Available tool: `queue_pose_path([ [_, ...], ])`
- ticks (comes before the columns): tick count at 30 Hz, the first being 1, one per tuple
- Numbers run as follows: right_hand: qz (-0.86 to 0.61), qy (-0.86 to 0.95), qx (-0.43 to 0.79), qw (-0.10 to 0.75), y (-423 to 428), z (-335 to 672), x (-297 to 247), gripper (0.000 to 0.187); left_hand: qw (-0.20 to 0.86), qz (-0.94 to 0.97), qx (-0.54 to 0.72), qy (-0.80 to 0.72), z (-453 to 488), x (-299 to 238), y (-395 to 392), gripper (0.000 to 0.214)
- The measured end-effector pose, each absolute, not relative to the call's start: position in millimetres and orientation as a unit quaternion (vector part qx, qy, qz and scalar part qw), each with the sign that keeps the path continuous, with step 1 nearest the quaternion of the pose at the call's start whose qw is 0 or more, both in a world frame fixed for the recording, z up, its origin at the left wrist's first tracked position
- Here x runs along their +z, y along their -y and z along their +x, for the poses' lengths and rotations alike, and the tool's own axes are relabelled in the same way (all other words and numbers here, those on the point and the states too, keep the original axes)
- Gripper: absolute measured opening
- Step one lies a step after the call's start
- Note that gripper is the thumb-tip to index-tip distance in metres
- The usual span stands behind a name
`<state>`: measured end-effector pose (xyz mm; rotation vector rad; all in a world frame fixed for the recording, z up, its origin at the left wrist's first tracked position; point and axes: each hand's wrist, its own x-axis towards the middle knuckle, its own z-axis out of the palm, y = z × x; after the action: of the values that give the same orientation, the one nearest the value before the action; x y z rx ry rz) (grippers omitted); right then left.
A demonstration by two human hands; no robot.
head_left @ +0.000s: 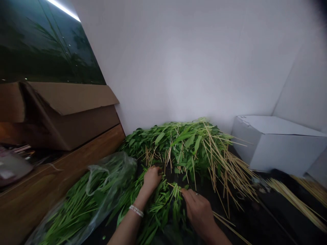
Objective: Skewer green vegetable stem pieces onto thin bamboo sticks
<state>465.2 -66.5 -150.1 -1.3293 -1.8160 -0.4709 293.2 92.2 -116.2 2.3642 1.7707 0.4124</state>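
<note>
My left hand (pixel 152 177), with a beaded bracelet at its wrist, is curled closed over loose leafy greens (pixel 155 217); whatever sits between its fingertips is too small to make out. To its right, my right hand (pixel 198 208), wearing a ring, pinches the cut ends of a small bunch of green stems (pixel 176 192), whose leaves hang down toward me. Beyond both hands lies a long heap of greens (pixel 163 136) with thin wooden skewers (pixel 219 160) stuck through and fanning out to the right.
A clear plastic bag (pixel 125 163) full of greens lies at the left by a wooden ledge (pixel 107 143). On that ledge stands an open cardboard box (pixel 84 124). A white box (pixel 286 149) is at the right against the wall, with bundles of pale sticks (pixel 293 200) in front.
</note>
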Motion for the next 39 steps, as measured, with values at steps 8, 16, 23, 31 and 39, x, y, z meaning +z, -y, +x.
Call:
queue_pose_path([
  [8,-0.532,0.721,-0.186,0.403,66.7,465.3,-150.2,0.033,0.129,0.776,0.26,-0.56,285.5,-98.3,-95.5,0.02],
  [16,-0.527,0.722,-0.188,0.407,66.0,466.5,-151.1,0.034,0.42,0.595,0.571,-0.379,281.3,-26.7,-67.2,0.036],
  [23,-0.537,0.713,-0.195,0.407,65.3,467.3,-150.8,0.033,0.537,0.574,0.478,-0.393,282.8,-36.9,-37.3,0.046],
  [31,-0.561,0.707,-0.199,0.383,65.6,468.0,-150.6,0.031,0.647,0.478,0.447,-0.391,302.6,-112.8,-20.7,0.047],
  [39,-0.568,0.706,-0.184,0.381,64.5,470.1,-153.8,0.032,0.674,0.467,0.435,-0.372,304.4,-119.6,-20.9,0.047],
])
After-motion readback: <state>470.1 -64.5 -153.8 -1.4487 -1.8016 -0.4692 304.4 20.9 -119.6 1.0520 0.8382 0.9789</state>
